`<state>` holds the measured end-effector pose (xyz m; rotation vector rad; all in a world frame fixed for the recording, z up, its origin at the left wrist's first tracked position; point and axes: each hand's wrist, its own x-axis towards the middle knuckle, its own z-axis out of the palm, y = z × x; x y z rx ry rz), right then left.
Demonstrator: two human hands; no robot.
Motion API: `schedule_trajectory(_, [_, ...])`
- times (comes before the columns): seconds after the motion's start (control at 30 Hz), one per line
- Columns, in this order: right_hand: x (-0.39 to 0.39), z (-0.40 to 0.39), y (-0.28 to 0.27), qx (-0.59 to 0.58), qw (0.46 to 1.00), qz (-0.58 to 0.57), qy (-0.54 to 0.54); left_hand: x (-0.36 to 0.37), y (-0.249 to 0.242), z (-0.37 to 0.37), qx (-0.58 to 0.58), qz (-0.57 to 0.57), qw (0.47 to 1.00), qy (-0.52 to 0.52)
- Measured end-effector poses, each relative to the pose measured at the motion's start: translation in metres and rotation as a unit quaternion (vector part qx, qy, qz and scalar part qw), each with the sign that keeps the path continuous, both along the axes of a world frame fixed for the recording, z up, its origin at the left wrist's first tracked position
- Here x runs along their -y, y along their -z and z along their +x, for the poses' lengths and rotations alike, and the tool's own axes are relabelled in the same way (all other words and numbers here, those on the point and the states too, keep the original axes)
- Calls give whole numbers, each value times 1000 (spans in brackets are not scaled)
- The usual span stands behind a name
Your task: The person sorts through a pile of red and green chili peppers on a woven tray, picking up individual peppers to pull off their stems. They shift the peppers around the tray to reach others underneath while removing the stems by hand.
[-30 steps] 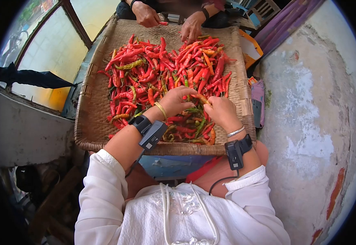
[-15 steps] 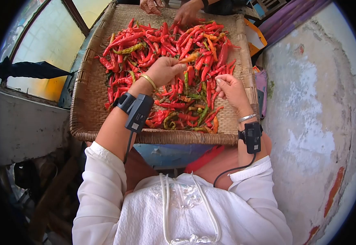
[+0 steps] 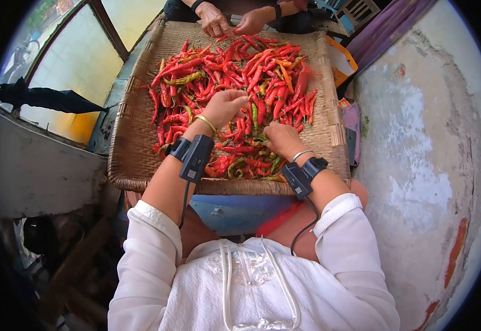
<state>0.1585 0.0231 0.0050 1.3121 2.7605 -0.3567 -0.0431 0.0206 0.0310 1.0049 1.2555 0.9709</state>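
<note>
Red chili peppers [image 3: 235, 66], with some green and orange ones among them, lie heaped in a woven basket tray [image 3: 135, 149] in front of me. Above the middle of the heap is my left hand [image 3: 226, 107], a gold bangle at its wrist. Its thumb and fingers are pinched together; what they hold, if anything, does not show. My right hand [image 3: 284, 139] is low over the near part of the heap, knuckles up and fingers curled down at the peppers beside a green chili pepper [image 3: 262, 138]. Its fingertips are mostly hidden.
Across the tray, another person's two hands [image 3: 232, 23] meet over the far edge, a small red piece at the fingers. A window [image 3: 69, 71] and a dark folded umbrella [image 3: 53, 98] are on the left. A worn plaster wall [image 3: 411, 149] stands on the right.
The orange chili pepper at my left fingertips is gone from there. My right hand has moved down and left onto the heap, fingers curling. The other person's hands have come together.
</note>
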Motion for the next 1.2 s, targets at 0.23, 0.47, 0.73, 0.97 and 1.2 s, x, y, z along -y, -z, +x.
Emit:
schedule_trajectory(0.23, [4, 10, -19, -167, 977, -110, 76, 50, 14, 20, -336, 215, 901, 168])
schedule_trajectory(0.47, [24, 15, -38, -321, 860, -384, 101, 76, 12, 31, -376, 291, 871, 127])
schedule_trajectory(0.73, [31, 11, -39, -267, 880, -387, 62, 78, 10, 26, -471, 251, 825, 187])
schedule_trajectory(0.97, [28, 14, -38, -130, 949, -286, 20, 75, -18, -4, -518, 218, 774, 290])
schedule_trajectory(1.2, [6, 5, -44, -132, 962, -223, 84, 67, 3, -57, -418, 235, 831, 281])
